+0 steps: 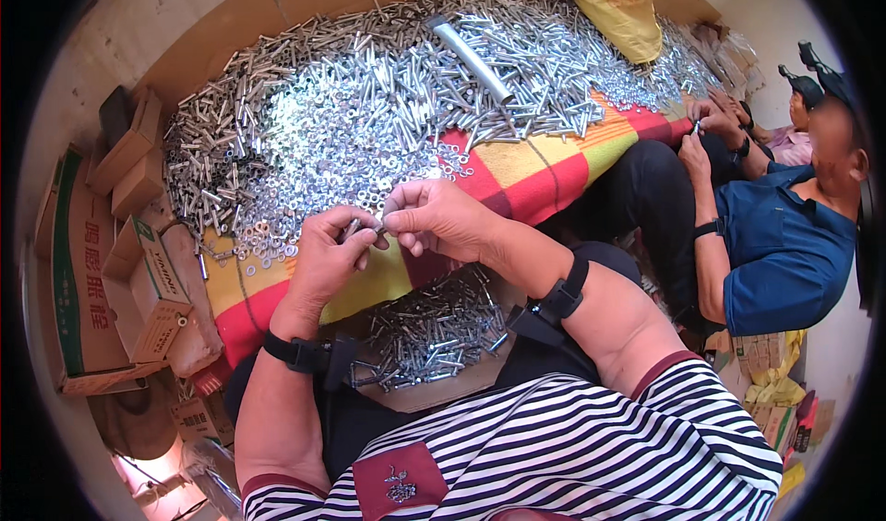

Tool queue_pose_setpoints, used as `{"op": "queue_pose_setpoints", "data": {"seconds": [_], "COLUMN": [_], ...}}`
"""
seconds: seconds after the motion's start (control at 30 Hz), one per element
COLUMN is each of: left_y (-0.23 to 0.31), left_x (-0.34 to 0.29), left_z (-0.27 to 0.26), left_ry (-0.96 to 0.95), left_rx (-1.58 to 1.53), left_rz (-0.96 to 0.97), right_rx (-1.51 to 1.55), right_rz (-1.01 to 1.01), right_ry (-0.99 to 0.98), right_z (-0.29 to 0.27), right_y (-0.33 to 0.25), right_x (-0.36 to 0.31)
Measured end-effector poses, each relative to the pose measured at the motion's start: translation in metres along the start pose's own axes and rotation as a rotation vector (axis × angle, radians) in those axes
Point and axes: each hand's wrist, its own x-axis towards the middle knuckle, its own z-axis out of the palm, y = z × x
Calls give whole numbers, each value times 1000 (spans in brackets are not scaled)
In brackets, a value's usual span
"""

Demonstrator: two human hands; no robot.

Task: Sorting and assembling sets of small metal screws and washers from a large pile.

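My left hand (pixel 328 244) is closed around a short metal bolt (pixel 351 229), whose end shows between thumb and fingers. My right hand (pixel 438 216) meets it fingertip to fingertip, thumb and forefinger pinched at the bolt's end. Whatever small part lies in that pinch is too hidden to make out. Just beyond both hands spreads a heap of loose washers and nuts (pixel 323 138) on a red and yellow checked cloth (pixel 544 184). Below my hands, a cardboard box (pixel 466 394) between my legs holds many assembled bolts (pixel 429 327).
Metal sleeves (pixel 212 106) and long bolts (pixel 544 59) pile up behind, with a metal tube (pixel 475 64) on top. A yellow sack (pixel 618 9) lies at the back right. Cardboard boxes (pixel 152 290) stand at the left. A co-worker in a blue shirt (pixel 784 253) sits close on my right, handling small parts.
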Motion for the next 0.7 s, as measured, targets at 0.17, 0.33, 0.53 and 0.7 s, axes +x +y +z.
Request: {"op": "queue_pose_setpoints", "data": {"seconds": [0.17, 0.33, 0.53, 0.7], "left_y": [-2, 0, -6, -6], "left_x": [2, 0, -2, 3], "left_z": [5, 7, 8, 6], "left_ry": [51, -27, 34, 21], "left_rx": [193, 47, 13, 2], "left_rz": [57, 27, 1, -12], "right_rx": [-492, -221, -40, -201], "right_rz": [-252, -82, 5, -95], "right_ry": [99, 38, 50, 148], "right_z": [4, 3, 6, 5], "right_y": [0, -3, -2, -2], "right_x": [-5, -13, -9, -4]}}
